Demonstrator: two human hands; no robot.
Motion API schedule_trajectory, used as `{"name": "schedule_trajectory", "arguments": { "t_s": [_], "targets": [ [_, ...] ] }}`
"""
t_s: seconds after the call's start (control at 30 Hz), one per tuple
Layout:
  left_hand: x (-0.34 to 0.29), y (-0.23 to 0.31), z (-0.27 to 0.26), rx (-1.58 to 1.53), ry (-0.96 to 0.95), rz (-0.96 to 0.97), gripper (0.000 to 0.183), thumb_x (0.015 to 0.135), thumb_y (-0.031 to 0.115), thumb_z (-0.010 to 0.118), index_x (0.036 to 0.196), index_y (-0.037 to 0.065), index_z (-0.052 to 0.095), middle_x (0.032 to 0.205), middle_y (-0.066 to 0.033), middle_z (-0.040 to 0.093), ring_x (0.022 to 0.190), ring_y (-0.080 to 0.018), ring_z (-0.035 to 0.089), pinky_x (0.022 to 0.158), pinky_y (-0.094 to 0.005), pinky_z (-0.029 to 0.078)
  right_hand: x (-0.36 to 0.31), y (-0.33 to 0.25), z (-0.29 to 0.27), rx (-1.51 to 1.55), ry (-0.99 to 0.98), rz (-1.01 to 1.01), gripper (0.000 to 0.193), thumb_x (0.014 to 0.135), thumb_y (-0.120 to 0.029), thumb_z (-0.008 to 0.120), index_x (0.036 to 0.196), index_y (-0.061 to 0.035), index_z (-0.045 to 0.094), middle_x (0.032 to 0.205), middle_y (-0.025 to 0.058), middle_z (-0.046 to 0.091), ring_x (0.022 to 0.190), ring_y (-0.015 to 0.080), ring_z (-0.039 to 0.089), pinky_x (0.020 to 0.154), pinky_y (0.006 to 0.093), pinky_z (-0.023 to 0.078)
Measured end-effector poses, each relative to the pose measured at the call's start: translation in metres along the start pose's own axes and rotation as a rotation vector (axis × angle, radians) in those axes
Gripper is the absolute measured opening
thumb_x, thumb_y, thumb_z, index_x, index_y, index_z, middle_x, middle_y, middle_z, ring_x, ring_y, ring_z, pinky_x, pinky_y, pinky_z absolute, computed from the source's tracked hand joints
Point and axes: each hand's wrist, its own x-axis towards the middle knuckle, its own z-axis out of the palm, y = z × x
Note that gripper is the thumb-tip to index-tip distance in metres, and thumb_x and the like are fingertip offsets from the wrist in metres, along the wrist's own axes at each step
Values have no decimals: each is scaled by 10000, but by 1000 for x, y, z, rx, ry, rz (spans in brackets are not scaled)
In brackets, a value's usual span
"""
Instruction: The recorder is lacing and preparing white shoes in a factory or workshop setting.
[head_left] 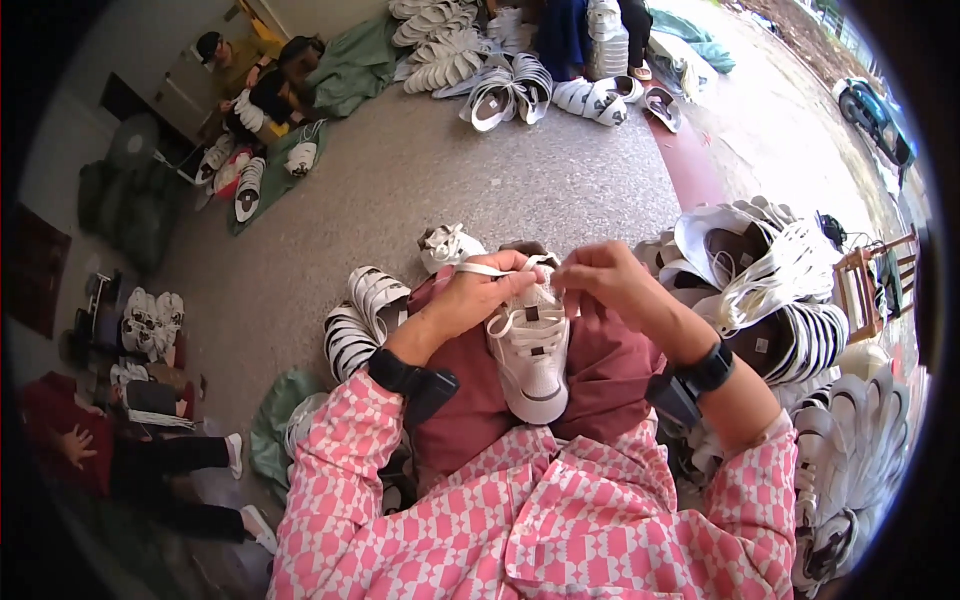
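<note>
Green crumpled cloth sack [270, 425], lower left of the frame, meets a white shoe piece [303, 420]; I cannot tell whether that lies inside. Your left hand [485, 300], at centre, narrowly pinches a flat white lace [480, 269]. The white low-cut sneaker [532, 370] rests centrally on your lap. Your right hand [605, 280] blurs near its opening, grip unclear.

The shirt [420, 548] is patterned pink and white, the trousers [470, 385] dusky red, the wristbands [393, 371] black.
</note>
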Motion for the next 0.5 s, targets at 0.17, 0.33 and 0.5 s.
{"name": "schedule_trajectory", "arguments": {
  "t_s": [0.17,0.33,0.5],
  "targets": [
    [-8,-6,-18,-185,-14,98,252,973,252,559,1073,36,643,905,-14,630,838,-80,568,738,-244,478,-2,-4,52,98,-224,20,391,927,-146,554,1285,3,500,783,116,689,473,130,596,375,247,455],
    [9,12,-1,-73,12,211,227,973,256,562,1046,78,684,879,-18,648,781,-69,582,689,-229,479,6,17,68,388,-247,36,304,934,-71,526,1232,-10,508,732,106,653,415,125,555,354,213,412],
    [-7,-17,-16,-184,66,229,329,988,336,541,1034,36,666,757,13,624,665,-59,545,590,-216,443,-9,-6,85,233,-335,-66,199,946,-82,526,1121,1,574,661,98,622,389,113,520,349,200,395]
  ]
}}
